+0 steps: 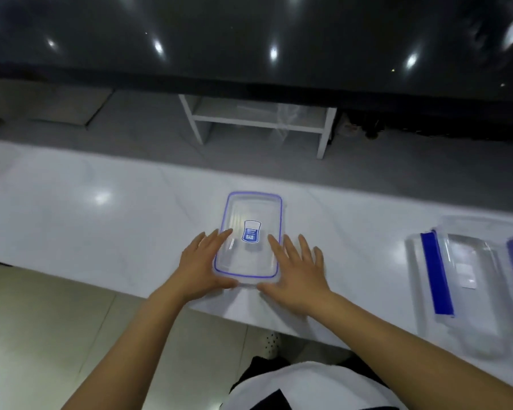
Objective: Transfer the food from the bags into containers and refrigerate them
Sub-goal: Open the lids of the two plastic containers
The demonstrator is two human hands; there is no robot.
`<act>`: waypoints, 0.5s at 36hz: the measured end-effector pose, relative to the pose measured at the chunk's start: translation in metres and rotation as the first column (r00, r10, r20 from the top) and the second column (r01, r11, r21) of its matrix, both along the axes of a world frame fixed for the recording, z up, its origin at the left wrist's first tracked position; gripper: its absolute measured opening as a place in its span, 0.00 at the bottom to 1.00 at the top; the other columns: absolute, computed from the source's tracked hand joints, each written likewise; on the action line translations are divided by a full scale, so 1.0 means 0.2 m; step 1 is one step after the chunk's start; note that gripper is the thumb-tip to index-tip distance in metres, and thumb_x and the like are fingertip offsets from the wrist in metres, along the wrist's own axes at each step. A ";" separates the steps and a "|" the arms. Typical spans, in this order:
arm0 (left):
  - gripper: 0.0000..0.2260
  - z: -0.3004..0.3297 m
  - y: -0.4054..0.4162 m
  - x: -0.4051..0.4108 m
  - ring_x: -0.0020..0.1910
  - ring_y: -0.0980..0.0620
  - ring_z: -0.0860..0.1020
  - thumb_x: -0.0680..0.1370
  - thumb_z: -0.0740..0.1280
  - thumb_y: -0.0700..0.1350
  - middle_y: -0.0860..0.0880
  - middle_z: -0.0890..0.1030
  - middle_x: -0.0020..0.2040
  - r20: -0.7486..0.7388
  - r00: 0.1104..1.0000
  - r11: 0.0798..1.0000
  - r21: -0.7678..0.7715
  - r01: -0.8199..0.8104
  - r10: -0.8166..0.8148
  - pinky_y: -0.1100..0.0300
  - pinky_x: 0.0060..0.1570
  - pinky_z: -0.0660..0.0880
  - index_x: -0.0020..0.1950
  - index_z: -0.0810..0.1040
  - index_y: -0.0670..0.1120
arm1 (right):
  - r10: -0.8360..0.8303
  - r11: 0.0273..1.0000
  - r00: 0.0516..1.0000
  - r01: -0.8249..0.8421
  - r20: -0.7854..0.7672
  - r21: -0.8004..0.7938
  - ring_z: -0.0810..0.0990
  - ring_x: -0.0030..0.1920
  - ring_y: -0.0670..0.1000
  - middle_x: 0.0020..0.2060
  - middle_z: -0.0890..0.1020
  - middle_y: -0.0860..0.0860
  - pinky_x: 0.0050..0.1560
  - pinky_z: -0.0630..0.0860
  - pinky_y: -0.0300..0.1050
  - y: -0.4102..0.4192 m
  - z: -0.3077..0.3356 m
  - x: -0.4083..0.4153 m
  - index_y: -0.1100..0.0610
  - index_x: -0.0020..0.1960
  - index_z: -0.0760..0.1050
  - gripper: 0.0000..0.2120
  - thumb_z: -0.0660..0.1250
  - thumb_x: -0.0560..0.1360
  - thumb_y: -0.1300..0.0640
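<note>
A clear plastic container (251,238) with a blue-rimmed lid is lying flat on the white counter (86,202), near the counter's front edge and about at the picture's centre; a blue label is showing through the middle of the lid, and nothing can be made out inside it. The left hand (203,264) is pressing against the container's 8 o'clock side, fingers straight and spread, the fingertips reaching onto the lid and the thumb lying along the near edge. The right hand (296,270) is mirroring it at the 4 o'clock side, fingers stretched flat with the index finger resting on the lid and the thumb pointing along the near corner. Both hands are released and flat, touching the box rather than curling round it, and both bare forearms are reaching in from 6 o'clock. Well apart, at 3 o'clock, a second clear container (471,279) with blue clips is sitting on the counter. At 12 o'clock, beyond the counter, a white shelf (258,119) is standing on the grey floor.
</note>
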State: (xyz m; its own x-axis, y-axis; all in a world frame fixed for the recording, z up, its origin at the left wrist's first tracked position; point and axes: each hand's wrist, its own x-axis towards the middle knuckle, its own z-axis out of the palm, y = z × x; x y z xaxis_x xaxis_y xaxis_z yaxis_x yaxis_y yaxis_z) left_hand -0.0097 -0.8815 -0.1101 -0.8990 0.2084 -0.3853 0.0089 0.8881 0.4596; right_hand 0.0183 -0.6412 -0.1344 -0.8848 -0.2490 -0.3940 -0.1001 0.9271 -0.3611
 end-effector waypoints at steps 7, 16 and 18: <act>0.54 -0.08 -0.03 0.01 0.81 0.43 0.49 0.64 0.73 0.66 0.48 0.50 0.83 -0.004 0.998 0.993 -0.101 0.067 -0.068 0.45 0.78 0.53 0.81 0.45 0.59 | 0.013 1.000 0.999 -0.012 -0.035 0.019 0.31 0.79 0.56 0.81 0.38 0.49 0.75 0.31 0.61 0.01 -0.02 0.03 0.34 0.76 0.28 0.44 0.51 0.72 0.23; 0.32 0.16 0.39 0.04 0.75 0.56 0.63 0.76 0.74 0.50 0.60 0.64 0.76 -0.072 0.990 0.872 0.485 -0.071 0.120 0.59 0.71 0.62 0.76 0.64 0.61 | -0.387 0.914 0.903 0.351 -0.187 -0.202 0.38 0.80 0.46 0.81 0.43 0.39 0.76 0.38 0.54 0.46 0.43 0.21 0.30 0.77 0.41 0.37 0.53 0.74 0.25; 0.27 0.19 0.60 0.08 0.71 0.60 0.67 0.78 0.72 0.48 0.68 0.67 0.70 0.034 0.995 0.798 0.595 -0.097 0.096 0.59 0.71 0.65 0.73 0.67 0.63 | -0.537 0.837 0.821 0.491 -0.195 -0.240 0.43 0.80 0.47 0.81 0.49 0.40 0.78 0.44 0.55 0.66 0.53 0.31 0.32 0.78 0.48 0.36 0.57 0.74 0.27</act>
State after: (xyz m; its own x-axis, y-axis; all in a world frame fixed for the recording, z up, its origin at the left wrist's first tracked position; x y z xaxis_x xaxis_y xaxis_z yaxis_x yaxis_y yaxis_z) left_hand 0.0055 -0.7624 -0.0728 -0.9263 0.3091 -0.2156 -0.0635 0.4358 0.8978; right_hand 0.0799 -0.5089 -0.0293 -0.9634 0.2268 -0.1425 0.2677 0.7937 -0.5463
